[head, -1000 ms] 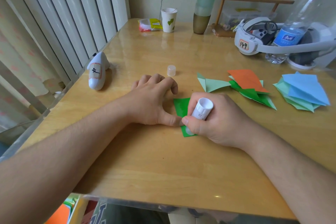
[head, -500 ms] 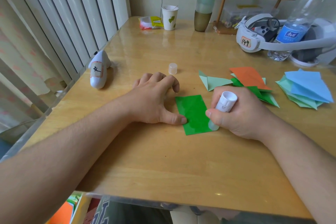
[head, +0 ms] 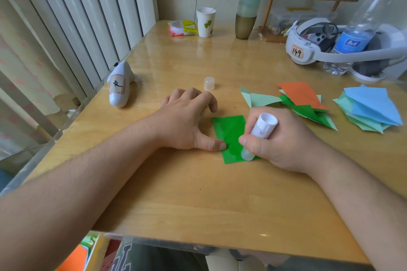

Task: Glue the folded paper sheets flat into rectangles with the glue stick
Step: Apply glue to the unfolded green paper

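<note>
Back over the green paper (head: 229, 134) slid the right hand (head: 284, 138) squeezing the glue stick (head: 262, 130), its tip near the strip's lower right end, while the left hand (head: 182, 123), fingers loosely curled around nothing, pins the long left edge with its thumb.

One glue stick (head: 263, 130), two hands (head: 187, 125).

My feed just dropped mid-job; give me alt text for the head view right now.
The right hand presses a white glue stick tip-down onto a dark green paper rectangle, while the left hand pins its left edge with the thumb on the wooden table. The clear cap stands behind; folded coloured sheets wait to the right.
</note>
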Demonstrator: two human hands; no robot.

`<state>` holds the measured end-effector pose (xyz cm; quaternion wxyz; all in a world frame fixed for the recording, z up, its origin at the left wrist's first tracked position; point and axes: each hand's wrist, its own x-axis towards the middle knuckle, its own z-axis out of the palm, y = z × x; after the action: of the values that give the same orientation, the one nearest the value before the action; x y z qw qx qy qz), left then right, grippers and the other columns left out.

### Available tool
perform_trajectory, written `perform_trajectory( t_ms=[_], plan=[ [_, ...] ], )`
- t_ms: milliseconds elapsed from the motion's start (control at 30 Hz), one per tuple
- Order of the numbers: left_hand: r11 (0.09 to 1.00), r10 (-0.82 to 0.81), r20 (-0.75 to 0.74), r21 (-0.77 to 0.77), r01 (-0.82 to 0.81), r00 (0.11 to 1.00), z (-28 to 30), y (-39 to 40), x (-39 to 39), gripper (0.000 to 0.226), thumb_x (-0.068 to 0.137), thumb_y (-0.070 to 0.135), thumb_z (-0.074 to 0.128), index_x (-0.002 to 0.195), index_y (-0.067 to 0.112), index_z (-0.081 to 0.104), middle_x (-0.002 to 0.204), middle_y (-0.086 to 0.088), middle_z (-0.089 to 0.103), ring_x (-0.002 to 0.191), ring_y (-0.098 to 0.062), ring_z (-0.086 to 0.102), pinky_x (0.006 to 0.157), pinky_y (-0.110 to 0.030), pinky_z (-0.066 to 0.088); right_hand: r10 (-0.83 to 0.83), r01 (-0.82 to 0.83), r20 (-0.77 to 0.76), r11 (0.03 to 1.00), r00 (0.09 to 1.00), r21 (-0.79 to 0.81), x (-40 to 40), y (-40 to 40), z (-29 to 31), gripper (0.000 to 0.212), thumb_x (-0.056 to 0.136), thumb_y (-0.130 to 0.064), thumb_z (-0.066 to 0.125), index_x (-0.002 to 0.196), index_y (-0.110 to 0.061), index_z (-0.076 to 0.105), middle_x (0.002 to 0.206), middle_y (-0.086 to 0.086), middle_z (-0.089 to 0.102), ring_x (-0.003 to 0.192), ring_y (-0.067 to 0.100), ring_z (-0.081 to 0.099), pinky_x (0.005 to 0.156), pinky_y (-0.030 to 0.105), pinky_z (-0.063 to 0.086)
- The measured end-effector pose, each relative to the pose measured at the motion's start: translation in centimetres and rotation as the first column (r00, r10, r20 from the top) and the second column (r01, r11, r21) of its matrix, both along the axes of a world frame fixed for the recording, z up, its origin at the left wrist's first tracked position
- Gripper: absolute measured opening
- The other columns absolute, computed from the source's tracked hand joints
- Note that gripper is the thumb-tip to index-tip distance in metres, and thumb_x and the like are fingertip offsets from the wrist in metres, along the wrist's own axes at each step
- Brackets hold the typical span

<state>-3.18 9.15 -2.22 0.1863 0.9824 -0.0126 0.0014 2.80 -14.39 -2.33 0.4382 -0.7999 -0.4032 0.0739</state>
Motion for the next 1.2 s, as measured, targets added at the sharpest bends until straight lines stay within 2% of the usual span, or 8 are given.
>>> perform_trajectory(
  t_ms=[233, 400, 633, 767, 867, 1033, 1100, 1200],
  plan=[
    [1.0, -0.014, -0.014, -0.004, 0.014, 1.0, 0.1, 0.2, 0.1, 0.073, 0.055, 0.084, 0.071, 0.111, 0.052, 0.037, 0.129, 0.012, 0.038, 0.122, -0.018, 0.027, 0.107, -0.039, 0.026, -0.088, 0.093, 0.068, 0.993, 0.994, -0.073, 1.0, -1.5, 0.9, 0.024, 0.069, -0.039, 0.072, 0.069, -0.02, 0.057, 0.064, 0.001, 0.056, 0.059, 0.009, 0.046, 0.058, 0.031, 0.039],
    [1.0, -0.014, -0.018, -0.002, 0.014, 1.0, 0.0, 0.2, 0.1, 0.073, 0.055, 0.084, 0.07, 0.111, 0.053, 0.036, 0.129, 0.013, 0.038, 0.122, -0.018, 0.027, 0.106, -0.038, 0.025, -0.095, 0.092, 0.045, 0.994, 0.994, 0.065, 0.7, -1.1, 1.0, 0.03, 0.068, -0.047, 0.067, 0.07, -0.019, 0.058, 0.065, 0.004, 0.056, 0.061, 0.019, 0.048, 0.057, 0.034, 0.039],
    [1.0, -0.013, -0.013, -0.008, 0.013, 1.0, 0.0, 0.2, 0.1, 0.073, 0.054, 0.085, 0.069, 0.111, 0.052, 0.037, 0.129, 0.013, 0.039, 0.121, -0.018, 0.028, 0.107, -0.038, 0.026, -0.055, 0.065, 0.089, 0.991, 0.995, -0.117, 0.6, -1.2, 1.0, 0.032, 0.067, -0.046, 0.069, 0.069, -0.016, 0.056, 0.062, 0.004, 0.053, 0.064, 0.024, 0.048, 0.059, 0.044, 0.043],
    [1.0, -0.016, -0.023, -0.005, 0.016, 1.0, 0.1, 0.1, 0.1, 0.072, 0.054, 0.085, 0.07, 0.11, 0.053, 0.036, 0.128, 0.013, 0.039, 0.121, -0.018, 0.028, 0.109, -0.04, 0.027, -0.108, 0.12, 0.112, 0.986, 0.988, -0.113, 0.9, -1.7, 1.3, 0.024, 0.07, -0.036, 0.07, 0.068, -0.018, 0.055, 0.06, 0.001, 0.053, 0.059, 0.018, 0.046, 0.057, 0.037, 0.04],
    [1.0, -0.017, -0.03, -0.004, 0.017, 0.999, 0.1, 0.2, 0.1, 0.074, 0.054, 0.086, 0.069, 0.111, 0.052, 0.036, 0.127, 0.013, 0.039, 0.122, -0.019, 0.029, 0.11, -0.041, 0.027, -0.119, 0.12, 0.049, 0.993, 0.992, -0.008, 0.9, -1.4, 1.3, 0.026, 0.067, -0.043, 0.067, 0.069, -0.021, 0.056, 0.058, -0.007, 0.051, 0.057, 0.007, 0.043, 0.055, 0.025, 0.036],
    [1.0, -0.014, -0.026, 0.003, 0.014, 1.0, 0.0, 0.1, 0.2, 0.073, 0.053, 0.086, 0.069, 0.11, 0.052, 0.036, 0.127, 0.013, 0.038, 0.122, -0.018, 0.028, 0.109, -0.04, 0.027, -0.05, 0.053, 0.051, 0.996, 0.997, -0.066, 0.6, -0.2, 0.7, 0.032, 0.068, -0.048, 0.066, 0.07, -0.019, 0.054, 0.064, 0.004, 0.052, 0.061, 0.016, 0.046, 0.059, 0.034, 0.039],
    [1.0, -0.016, -0.026, 0.002, 0.016, 1.0, 0.0, 0.2, 0.2, 0.074, 0.053, 0.086, 0.068, 0.111, 0.052, 0.037, 0.127, 0.013, 0.039, 0.122, -0.019, 0.029, 0.107, -0.039, 0.027, -0.101, 0.105, 0.066, 0.992, 0.993, -0.067, 1.3, 0.2, 0.5, 0.033, 0.067, -0.051, 0.063, 0.071, -0.02, 0.054, 0.065, 0.003, 0.053, 0.064, 0.021, 0.049, 0.061, 0.037, 0.042],
    [1.0, -0.018, -0.029, 0.001, 0.018, 0.999, 0.0, 0.2, 0.2, 0.076, 0.052, 0.087, 0.067, 0.112, 0.052, 0.037, 0.127, 0.013, 0.039, 0.122, -0.019, 0.029, 0.106, -0.038, 0.026, -0.203, 0.21, 0.114, 0.976, 0.972, -0.049, 2.5, 1.0, 0.3, 0.032, 0.074, -0.051, 0.067, 0.073, -0.022, 0.055, 0.061, -0.007, 0.054, 0.061, 0.014, 0.047, 0.061, 0.036, 0.042]
  ],
)
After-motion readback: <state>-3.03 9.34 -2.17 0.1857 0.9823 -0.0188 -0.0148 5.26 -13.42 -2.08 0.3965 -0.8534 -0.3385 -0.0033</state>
